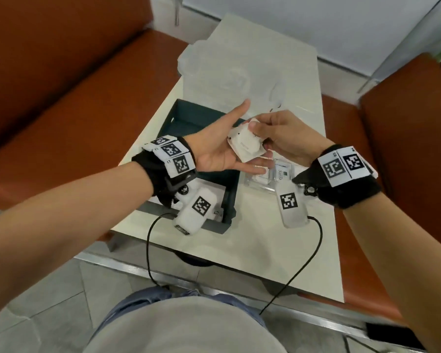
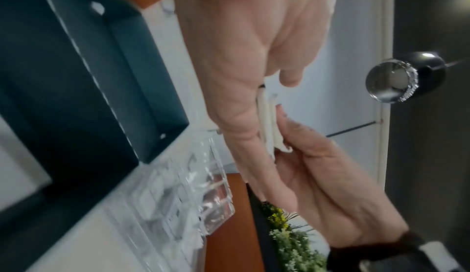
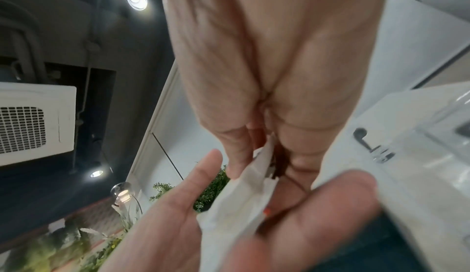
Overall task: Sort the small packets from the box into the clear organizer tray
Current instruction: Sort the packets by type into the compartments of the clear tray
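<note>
My left hand lies flat, palm up, under white packets; my right hand pinches them. Dark box left; clear organizer tray right.

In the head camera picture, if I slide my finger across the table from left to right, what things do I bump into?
Dark teal open cardboard box → left hand, open and palm up → small white square packets → right hand pinching them → clear plastic organizer tray, partly under the hands.
</note>
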{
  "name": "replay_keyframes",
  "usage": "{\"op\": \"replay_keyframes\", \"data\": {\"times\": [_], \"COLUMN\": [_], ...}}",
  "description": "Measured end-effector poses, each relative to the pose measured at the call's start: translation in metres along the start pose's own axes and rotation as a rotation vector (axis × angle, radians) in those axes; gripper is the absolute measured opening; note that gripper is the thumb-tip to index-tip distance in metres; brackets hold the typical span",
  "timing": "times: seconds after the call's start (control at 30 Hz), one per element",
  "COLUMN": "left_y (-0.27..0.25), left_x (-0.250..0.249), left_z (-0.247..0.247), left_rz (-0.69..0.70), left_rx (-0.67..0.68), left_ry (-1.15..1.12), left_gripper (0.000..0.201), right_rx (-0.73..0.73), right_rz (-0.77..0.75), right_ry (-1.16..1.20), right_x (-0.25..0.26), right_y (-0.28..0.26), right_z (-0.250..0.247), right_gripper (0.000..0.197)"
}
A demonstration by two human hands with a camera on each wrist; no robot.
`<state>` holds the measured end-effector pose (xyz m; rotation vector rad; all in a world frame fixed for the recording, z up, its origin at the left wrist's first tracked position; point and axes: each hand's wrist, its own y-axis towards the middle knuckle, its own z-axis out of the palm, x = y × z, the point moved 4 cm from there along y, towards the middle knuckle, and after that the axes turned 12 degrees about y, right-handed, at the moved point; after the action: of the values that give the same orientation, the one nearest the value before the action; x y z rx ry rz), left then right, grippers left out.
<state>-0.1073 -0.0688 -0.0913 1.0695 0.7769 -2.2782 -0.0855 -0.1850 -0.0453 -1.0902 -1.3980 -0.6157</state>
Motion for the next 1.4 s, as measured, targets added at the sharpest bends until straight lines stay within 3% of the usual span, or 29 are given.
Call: {"op": "replay_keyframes", "data": {"times": [0.07,0.2,0.37,0.6,0.77,0.87,1.0,1.13,1.4], "left_y": [0.014,0.04,0.071,0.108,0.123,0.128,0.127,0.123,0.123], "left_x": [0.001,0.004,0.014,0.024,0.032,0.034,0.034,0.037,0.039], "left_z": [0.014,0.034,0.047,0.054,0.063,0.062,0.05,0.042,0.043], "left_rz": [0.017,0.057,0.086,0.227,0.249,0.247,0.228,0.223,0.206], "left_rx": [0.017,-0.032,-0.144,-0.452,-0.573,-0.626,-0.663,-0.669,-0.656], "left_ry": [-0.08,-0.02,0.01,0.146,0.214,0.195,0.167,0.151,0.162], "left_gripper": [0.057,0.031,0.032,0.026,0.038,0.035,0.027,0.03,0.036], "right_rx": [-0.045,-0.138,-0.376,-0.403,-0.425,-0.437,-0.555,-0.493,-0.513], "right_rz": [-0.025,-0.033,-0.049,0.024,0.063,0.073,0.137,0.209,0.132], "right_ry": [-0.018,-0.123,-0.16,-0.02,0.096,0.155,-0.016,-0.309,-0.548], "right_x": [-0.005,-0.015,-0.025,-0.057,-0.071,-0.08,-0.101,-0.121,-0.139], "right_y": [-0.007,-0.02,-0.04,-0.056,-0.059,-0.054,-0.044,-0.033,-0.022], "right_z": [-0.017,-0.054,-0.101,-0.13,-0.154,-0.167,-0.19,-0.184,-0.162], "right_gripper": [0.022,0.028,0.026,0.029,0.018,0.012,0.017,0.018,0.021]}}
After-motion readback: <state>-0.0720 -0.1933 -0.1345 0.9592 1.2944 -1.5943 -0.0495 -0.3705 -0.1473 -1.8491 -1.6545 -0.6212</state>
